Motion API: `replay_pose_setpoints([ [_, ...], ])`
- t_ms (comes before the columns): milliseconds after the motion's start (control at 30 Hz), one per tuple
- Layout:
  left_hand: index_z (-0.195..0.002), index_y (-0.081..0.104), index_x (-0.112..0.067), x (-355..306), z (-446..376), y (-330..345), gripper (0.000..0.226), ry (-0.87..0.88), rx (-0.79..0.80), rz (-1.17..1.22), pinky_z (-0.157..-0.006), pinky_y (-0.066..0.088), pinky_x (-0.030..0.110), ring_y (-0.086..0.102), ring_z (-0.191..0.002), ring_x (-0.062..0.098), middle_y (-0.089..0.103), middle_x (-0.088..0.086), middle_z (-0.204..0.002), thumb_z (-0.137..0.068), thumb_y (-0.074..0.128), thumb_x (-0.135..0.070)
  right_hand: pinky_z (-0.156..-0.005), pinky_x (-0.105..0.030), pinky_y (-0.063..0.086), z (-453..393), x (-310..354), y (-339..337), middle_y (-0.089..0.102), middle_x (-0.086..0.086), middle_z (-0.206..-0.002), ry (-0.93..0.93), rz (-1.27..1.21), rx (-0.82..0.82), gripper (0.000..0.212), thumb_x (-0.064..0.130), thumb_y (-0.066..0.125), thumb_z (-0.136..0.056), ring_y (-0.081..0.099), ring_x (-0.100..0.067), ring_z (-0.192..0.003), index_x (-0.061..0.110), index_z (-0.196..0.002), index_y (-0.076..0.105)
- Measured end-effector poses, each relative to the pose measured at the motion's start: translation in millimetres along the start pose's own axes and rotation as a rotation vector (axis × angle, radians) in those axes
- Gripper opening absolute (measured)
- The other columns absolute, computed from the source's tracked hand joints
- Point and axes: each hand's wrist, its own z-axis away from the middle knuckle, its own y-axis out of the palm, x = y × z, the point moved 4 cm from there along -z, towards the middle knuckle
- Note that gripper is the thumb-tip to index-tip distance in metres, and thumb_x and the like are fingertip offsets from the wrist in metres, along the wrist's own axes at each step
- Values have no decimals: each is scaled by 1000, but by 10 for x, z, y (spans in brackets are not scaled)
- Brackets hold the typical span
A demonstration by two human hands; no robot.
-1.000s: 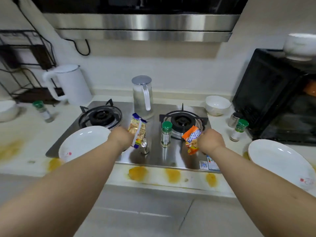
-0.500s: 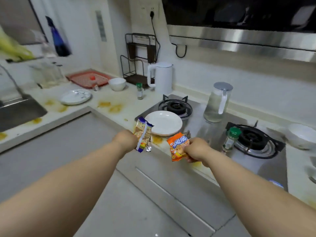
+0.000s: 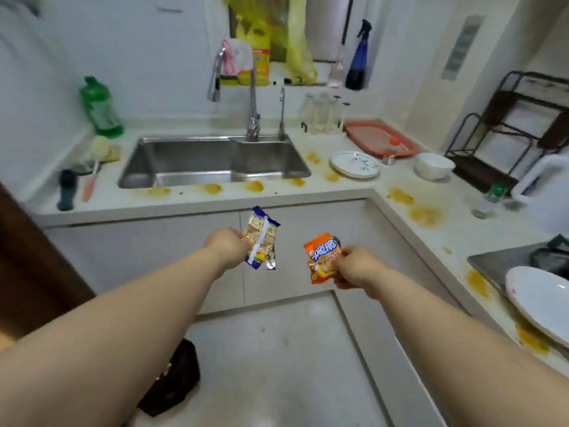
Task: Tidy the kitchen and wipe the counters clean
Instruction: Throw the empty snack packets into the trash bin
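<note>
Snack packets sit one in each of the hands, both held out over the floor in front of the cabinet doors below the sink. The left hand (image 3: 229,246) pinches a beige and purple packet (image 3: 261,238) by its side edge, the packet standing roughly upright with its crimped silver end at the bottom. The right hand (image 3: 357,266) pinches an orange packet (image 3: 323,257) at its lower right corner, printed face toward the camera. The two packets are near each other but apart.

Beyond them the L-shaped tabletop (image 3: 215,200) is dotted with yellow-orange stains (image 3: 426,215) along its front edge and round the corner. A steel sink (image 3: 212,161) is set into it, with a tall faucet (image 3: 251,97) behind. Left of the sink stand a green bottle (image 3: 100,107) and, nearer the edge, a dark brush (image 3: 66,189) beside an orange-handled tool. Right of the sink lie a patterned plate (image 3: 354,164), a red tray (image 3: 378,137) and a white bowl (image 3: 432,166), with a black wire rack (image 3: 505,127) in the corner. A small green-capped jar (image 3: 492,195) stands further along, and a large white plate (image 3: 538,300) lies by the stove at the right edge. A dark bag (image 3: 175,377) lies on the floor below the left arm.
</note>
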Motion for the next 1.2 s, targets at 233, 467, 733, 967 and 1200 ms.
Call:
replay_pose_setpoints([
  [233, -101, 62, -10, 1369, -281, -975, 18, -237, -103, 116, -71, 39, 27, 52, -82, 23, 61, 7, -88, -96, 50, -22, -75, -43, 60, -477, 906, 1608, 61, -13, -83, -98, 194, 219, 11, 1, 50, -88, 61, -25, -65, 11, -91, 54],
  [467, -73, 47, -16, 2333, -289, -1258, 24, -491, -232, 148, -73, 43, 30, 54, -84, 25, 58, 8, -87, -92, 58, -25, -80, -50, 57, -811, 1222, 2732, 65, -19, -98, -177, 344, 329, 17, 8, 61, -83, 68, -34, -91, 13, -84, 45],
  [733, -108, 46, -8, 3369, -683, -1085, 33, -788, -260, 123, -86, 51, 38, 62, -98, 31, 65, 15, -107, -87, 57, -30, -78, -50, 56, -1481, 1177, 4021, 68, -21, -91, -200, 435, 541, 19, 7, 60, -82, 69, -34, -85, 13, -81, 41],
  [967, -102, 60, -4, 4265, -1101, -578, 29, -874, -138, -17, -81, 51, 36, 61, -95, 28, 65, 12, -104, -94, 50, -30, -81, -43, 54, -1934, 597, 5072, 67, -21, -94, -202, 566, 645, 21, 16, 58, -82, 66, -36, -91, 17, -71, 40],
  [1200, -122, 48, -8, 5443, -1714, 229, 29, -914, 7, -66, -77, 45, 30, 58, -102, 26, 59, 10, -113, -94, 48, -15, -69, -27, 39, -2468, -304, 6134, 55, -4, -92, -190, 694, 707, 21, 14, 50, -90, 51, -21, -83, 23, -75, 37],
])
